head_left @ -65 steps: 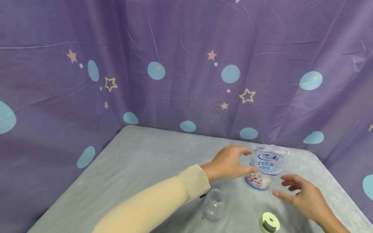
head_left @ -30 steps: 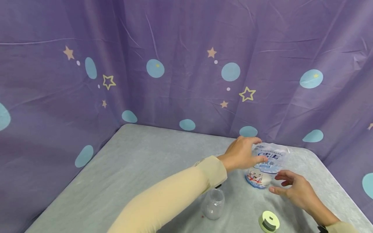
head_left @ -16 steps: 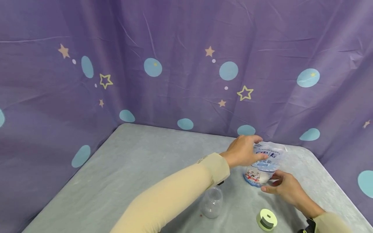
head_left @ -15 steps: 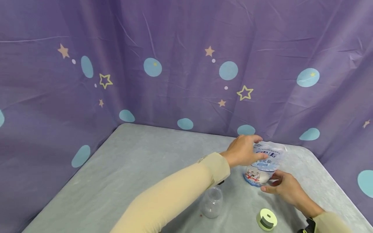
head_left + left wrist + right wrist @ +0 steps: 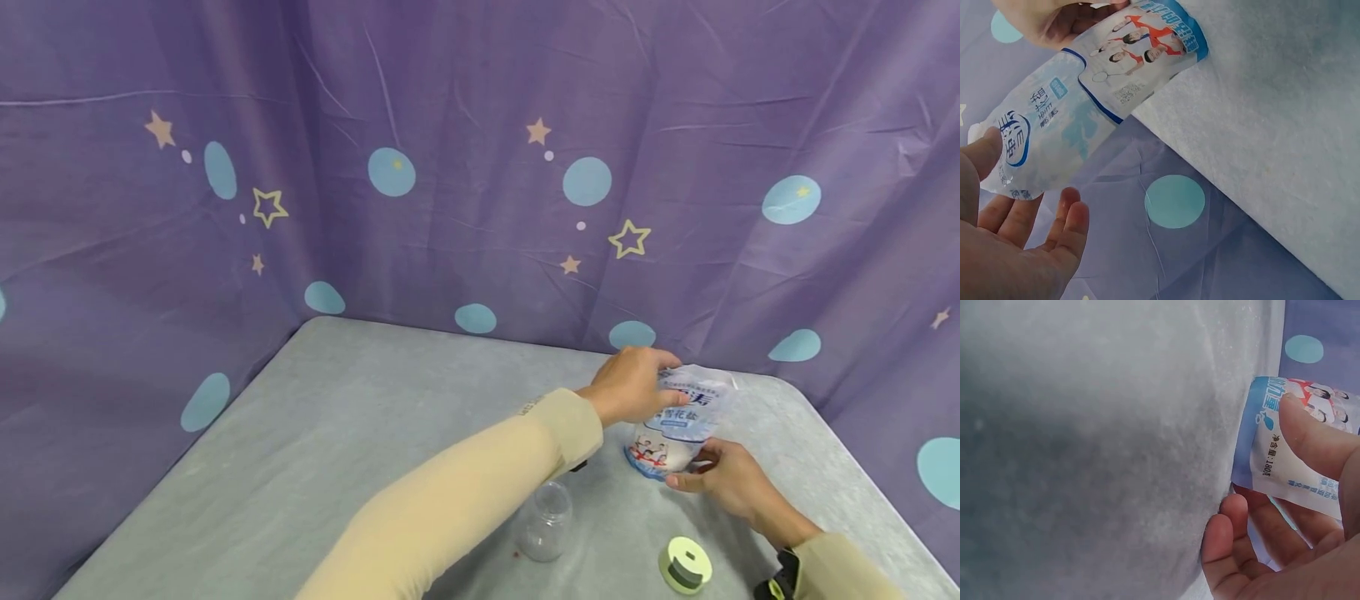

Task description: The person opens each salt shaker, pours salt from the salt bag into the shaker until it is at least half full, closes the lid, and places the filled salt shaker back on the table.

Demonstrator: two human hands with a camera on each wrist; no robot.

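Note:
A plastic bag of salt [image 5: 675,425], white and blue with printed lettering and small figures, stands on the table's right side. At its top left edge, my left hand [image 5: 633,387] pinches the bag; in the left wrist view the thumb lies on the front face and fingers pass behind. My right hand [image 5: 738,483] grips the lower right part. The right wrist view has its thumb across the printed front of the bag [image 5: 1300,456], fingers behind it. Nearer to me are a clear empty jar [image 5: 543,521], upright, and a light-green round lid [image 5: 684,565].
A grey cloth covers the table [image 5: 375,400]. Purple curtains [image 5: 480,167] with stars and blue spots rise behind it and along the sides. A tiny reddish speck [image 5: 516,554] lies beside the jar.
Both hands have come in to the salt bag: the left moved right and up to its top, the right moved left to its lower side. The bag, jar and lid remain about where they were.

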